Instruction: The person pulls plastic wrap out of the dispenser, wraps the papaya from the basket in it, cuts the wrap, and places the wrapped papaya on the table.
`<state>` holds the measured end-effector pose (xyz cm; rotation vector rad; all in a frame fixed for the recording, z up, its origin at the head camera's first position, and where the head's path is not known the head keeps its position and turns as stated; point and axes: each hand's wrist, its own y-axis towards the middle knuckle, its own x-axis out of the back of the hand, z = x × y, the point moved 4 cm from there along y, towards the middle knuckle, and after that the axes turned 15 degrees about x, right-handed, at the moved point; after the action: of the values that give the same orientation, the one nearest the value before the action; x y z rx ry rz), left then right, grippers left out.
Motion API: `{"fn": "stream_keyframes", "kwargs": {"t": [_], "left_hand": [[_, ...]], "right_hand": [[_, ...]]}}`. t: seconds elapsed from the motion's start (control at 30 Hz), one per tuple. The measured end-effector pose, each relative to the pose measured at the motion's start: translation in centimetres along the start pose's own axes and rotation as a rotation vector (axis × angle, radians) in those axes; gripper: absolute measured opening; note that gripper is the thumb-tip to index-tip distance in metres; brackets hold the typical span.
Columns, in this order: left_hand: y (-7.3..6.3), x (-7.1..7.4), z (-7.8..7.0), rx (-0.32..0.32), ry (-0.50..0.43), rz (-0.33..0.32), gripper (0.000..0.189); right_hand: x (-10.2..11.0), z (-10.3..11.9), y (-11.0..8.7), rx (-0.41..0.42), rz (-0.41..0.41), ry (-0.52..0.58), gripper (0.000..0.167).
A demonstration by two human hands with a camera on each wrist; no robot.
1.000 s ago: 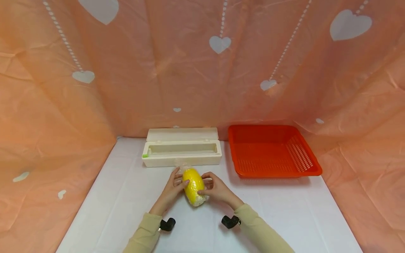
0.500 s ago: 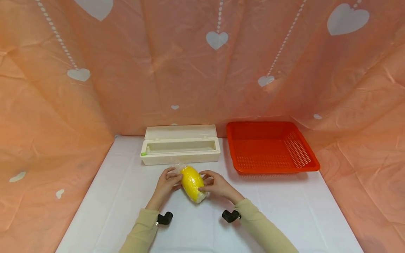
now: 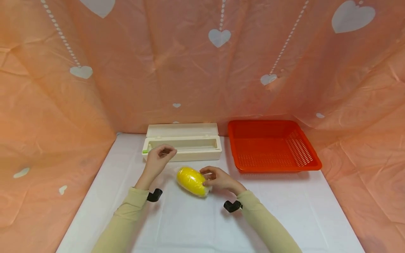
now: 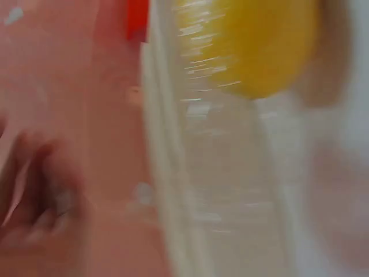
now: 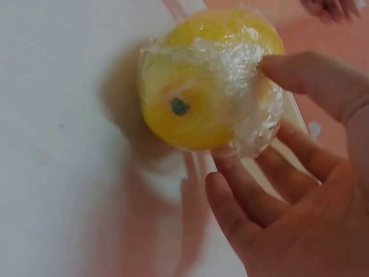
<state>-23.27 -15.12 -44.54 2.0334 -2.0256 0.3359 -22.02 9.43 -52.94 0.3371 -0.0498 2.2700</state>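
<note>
A smooth yellow oval fruit (image 3: 191, 181), wrapped in cling film, lies slantwise above the white table in the head view. The right hand (image 3: 221, 179) holds its near right end. In the right wrist view, that hand's thumb (image 5: 311, 75) presses the crumpled film (image 5: 253, 109) while the fingers sit behind and below; a dark stem spot marks the fruit's end. The left hand (image 3: 159, 160) is up and apart from the fruit, before the box, thumb close to bent fingers; I cannot tell whether it pinches film. Motion blurs it in the left wrist view.
A cream cling film box (image 3: 197, 155) stands at the back with its lid (image 3: 183, 130) raised and a green slider (image 3: 145, 151) at its left end. To its right is a red perforated basket (image 3: 237, 165). An orange heart-patterned curtain (image 3: 190, 77) closes off the back and sides.
The left hand has left the fruit's far end and moved up and left to the box. The fruit has turned, its far end swinging left, while the right hand keeps hold.
</note>
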Motion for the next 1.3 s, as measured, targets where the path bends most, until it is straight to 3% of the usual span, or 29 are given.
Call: {"fn": "stream_keyframes", "kwargs": {"t": [0.07,0.17,0.2,0.27,0.33,0.47,0.57,0.63,0.8,0.9,1.1,1.3], "left_hand": [[0.9,-1.1,-0.8,-0.002,0.121,0.217,0.022],[1.5,-2.6,-0.7,0.040,0.312,0.515,0.025],[1.5,-2.9,-0.5,0.059,0.359,0.585,0.026],[1.5,-3.2,0.1,0.080,0.432,0.665,0.025],[1.6,-3.2,0.6,0.077,0.463,0.691,0.024],[1.7,-2.7,1.2,0.069,0.421,0.695,0.023],[1.6,-2.3,1.7,0.100,0.381,0.711,0.028],[1.4,-2.1,2.0,0.141,0.364,0.726,0.032],[0.5,-1.9,3.1,0.261,0.320,0.731,0.040],[-0.2,-2.1,3.9,0.318,0.281,0.734,0.044],[-1.2,-3.1,4.7,0.356,0.181,0.755,0.052],[-1.9,-3.4,4.7,0.381,0.130,0.727,0.060]], "right_hand": [[0.1,0.1,0.2,0.009,0.023,0.009,0.047],[0.1,0.2,0.6,0.019,0.042,0.021,0.052],[0.1,0.2,0.7,0.025,0.039,0.020,0.053],[0.1,0.1,0.9,0.024,0.014,0.007,0.055],[0.2,-0.1,1.0,0.002,-0.038,-0.025,0.057],[0.6,-0.5,0.8,-0.064,-0.174,-0.172,0.060],[0.8,-0.3,0.7,-0.098,-0.256,-0.248,0.058],[0.8,0.0,0.7,-0.094,-0.292,-0.240,0.052],[0.5,0.5,0.9,-0.026,-0.300,-0.179,0.030],[0.4,0.5,0.8,0.002,-0.298,-0.174,0.027],[0.4,0.6,0.7,0.054,-0.268,-0.123,0.031],[-0.1,0.8,1.2,0.074,-0.202,-0.104,0.035]]}}
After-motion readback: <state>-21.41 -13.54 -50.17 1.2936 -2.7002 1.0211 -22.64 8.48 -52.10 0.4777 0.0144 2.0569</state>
